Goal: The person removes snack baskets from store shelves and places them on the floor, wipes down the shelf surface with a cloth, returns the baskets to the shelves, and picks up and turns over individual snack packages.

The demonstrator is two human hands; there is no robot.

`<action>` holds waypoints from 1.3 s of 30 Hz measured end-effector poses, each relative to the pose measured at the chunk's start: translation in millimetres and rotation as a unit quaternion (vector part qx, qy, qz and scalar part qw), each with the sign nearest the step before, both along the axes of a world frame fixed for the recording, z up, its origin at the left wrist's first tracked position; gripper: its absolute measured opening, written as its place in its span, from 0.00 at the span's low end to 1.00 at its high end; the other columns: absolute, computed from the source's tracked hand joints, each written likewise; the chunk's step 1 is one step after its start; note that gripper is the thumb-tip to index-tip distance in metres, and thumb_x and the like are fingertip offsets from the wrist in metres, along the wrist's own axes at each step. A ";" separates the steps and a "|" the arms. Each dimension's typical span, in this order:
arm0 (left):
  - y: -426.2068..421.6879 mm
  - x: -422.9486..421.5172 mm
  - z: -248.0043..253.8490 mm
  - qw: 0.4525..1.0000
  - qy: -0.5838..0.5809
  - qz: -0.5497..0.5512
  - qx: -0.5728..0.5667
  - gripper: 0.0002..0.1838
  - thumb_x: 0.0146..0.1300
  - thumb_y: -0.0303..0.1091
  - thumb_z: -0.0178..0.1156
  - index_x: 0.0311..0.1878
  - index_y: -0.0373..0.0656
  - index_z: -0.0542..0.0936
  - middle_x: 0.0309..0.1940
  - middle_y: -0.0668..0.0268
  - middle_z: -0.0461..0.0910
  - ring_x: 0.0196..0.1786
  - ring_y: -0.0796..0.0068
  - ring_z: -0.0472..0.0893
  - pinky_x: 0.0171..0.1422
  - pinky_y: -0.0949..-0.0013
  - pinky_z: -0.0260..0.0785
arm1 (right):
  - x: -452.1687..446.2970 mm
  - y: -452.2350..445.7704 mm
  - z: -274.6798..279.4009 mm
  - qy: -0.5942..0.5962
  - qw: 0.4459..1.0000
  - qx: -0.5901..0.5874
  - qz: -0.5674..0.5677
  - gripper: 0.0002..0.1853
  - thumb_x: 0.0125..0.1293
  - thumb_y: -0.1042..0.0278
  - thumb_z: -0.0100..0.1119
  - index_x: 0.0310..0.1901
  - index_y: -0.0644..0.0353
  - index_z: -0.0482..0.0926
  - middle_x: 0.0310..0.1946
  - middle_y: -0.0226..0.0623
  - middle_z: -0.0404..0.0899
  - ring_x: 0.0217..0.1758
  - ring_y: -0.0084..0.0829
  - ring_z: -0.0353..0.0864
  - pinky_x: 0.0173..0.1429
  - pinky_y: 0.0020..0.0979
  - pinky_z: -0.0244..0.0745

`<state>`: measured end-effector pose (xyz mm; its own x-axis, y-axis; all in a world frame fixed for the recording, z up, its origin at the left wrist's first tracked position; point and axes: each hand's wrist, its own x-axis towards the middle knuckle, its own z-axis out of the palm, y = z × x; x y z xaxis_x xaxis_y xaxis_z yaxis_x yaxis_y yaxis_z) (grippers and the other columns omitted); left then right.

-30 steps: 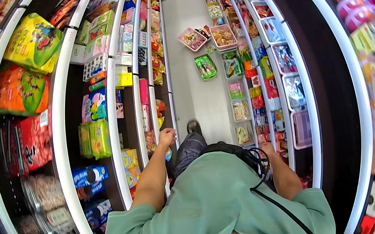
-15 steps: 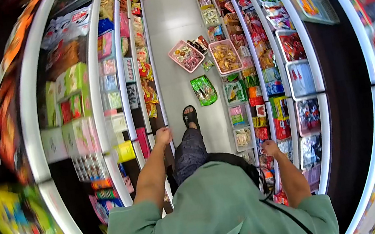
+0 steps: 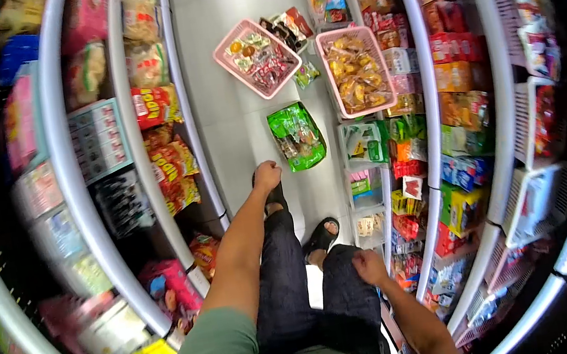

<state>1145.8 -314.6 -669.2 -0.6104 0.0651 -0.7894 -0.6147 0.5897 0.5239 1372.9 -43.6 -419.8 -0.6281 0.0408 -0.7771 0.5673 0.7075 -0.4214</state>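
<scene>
Green snack packet (image 3: 297,137): on the floor (image 3: 214,114), 12 o'clock from the body, near the left sandal (image 3: 276,196).
Left hand (image 3: 268,175): curled closed, no item visible, between the packet's 7 and 8 o'clock.
Right hand (image 3: 369,267): loosely curled, nothing seen in it, beside the right knee (image 3: 337,266).
Sandal risk: a step towards 12 o'clock could crush the packet, which lies in the walkway.

I can pass my left hand (image 3: 268,175) over the floor (image 3: 223,138) beside the left shelf edge (image 3: 191,117). A green packet (image 3: 297,138) obstructs its far right, with a pink basket (image 3: 230,66) beyond.
</scene>
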 end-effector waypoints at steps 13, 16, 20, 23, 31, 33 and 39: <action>34.1 -19.7 -136.4 0.936 -0.042 0.303 0.175 0.13 0.51 0.20 0.49 0.42 0.36 0.73 0.28 0.61 0.75 0.24 0.69 0.75 0.24 0.68 0.67 | 9.8 -9.3 -29.8 0.128 0.983 0.119 -0.061 0.09 0.49 0.71 0.55 0.33 0.63 0.72 0.29 0.47 0.68 0.35 0.48 0.69 0.38 0.43 0.64; 27.0 -11.6 -98.4 0.926 -0.062 0.323 0.189 0.07 0.51 0.20 0.49 0.34 0.39 0.72 0.21 0.68 0.70 0.20 0.75 0.70 0.21 0.71 0.62 | 26.2 -8.1 -27.9 0.169 0.977 0.124 -0.033 0.09 0.47 0.73 0.55 0.32 0.63 0.71 0.28 0.47 0.68 0.34 0.48 0.69 0.38 0.41 0.64; 11.0 1.3 -34.9 0.923 -0.073 0.318 0.202 0.07 0.50 0.20 0.48 0.32 0.39 0.73 0.19 0.69 0.69 0.18 0.77 0.69 0.18 0.73 0.58 | 39.2 -12.9 -8.4 0.163 0.980 0.104 -0.040 0.09 0.48 0.72 0.56 0.33 0.62 0.71 0.28 0.47 0.68 0.35 0.48 0.70 0.40 0.42 0.65; -2.6 4.9 30.5 0.940 -0.055 0.252 0.225 0.05 0.48 0.21 0.52 0.29 0.38 0.75 0.22 0.67 0.73 0.21 0.76 0.72 0.21 0.71 0.62 | 40.9 -23.3 13.1 0.158 0.981 0.108 -0.024 0.09 0.51 0.68 0.57 0.33 0.61 0.72 0.30 0.46 0.71 0.36 0.49 0.71 0.42 0.46 0.66; 7.3 -6.0 306.6 0.965 -0.039 0.047 0.254 0.03 0.49 0.22 0.50 0.27 0.38 0.73 0.20 0.71 0.70 0.20 0.80 0.68 0.23 0.73 0.59 | 41.8 -12.9 96.6 -0.037 0.879 -0.203 -0.430 0.26 0.71 0.47 0.40 0.60 0.58 0.64 0.34 0.36 0.76 0.28 0.24 0.75 0.33 0.25 0.71; 17.8 -1.9 348.0 0.959 -0.052 -0.023 0.278 0.07 0.48 0.20 0.50 0.32 0.36 0.74 0.22 0.69 0.72 0.23 0.79 0.71 0.25 0.72 0.62 | 10.1 -0.4 166.3 0.011 0.883 -0.255 -0.394 0.33 0.69 0.44 0.40 0.68 0.54 0.51 0.40 0.40 0.77 0.31 0.27 0.79 0.36 0.25 0.73; 103.8 17.2 475.6 0.909 -0.047 -0.247 0.332 0.17 0.48 0.19 0.48 0.44 0.32 0.74 0.33 0.61 0.78 0.37 0.71 0.77 0.42 0.68 0.70 | 16.1 -27.9 327.2 0.006 0.908 -0.115 -0.403 0.37 0.67 0.53 0.44 0.71 0.53 0.39 0.45 0.53 0.77 0.24 0.35 0.81 0.40 0.35 0.78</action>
<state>1163.0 -210.8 -193.7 -0.3093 0.7939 -0.5235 -0.4214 0.3791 0.8238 1388.9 -71.5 -92.6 -0.4752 0.3285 -0.8163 0.8561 -0.0416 -0.5151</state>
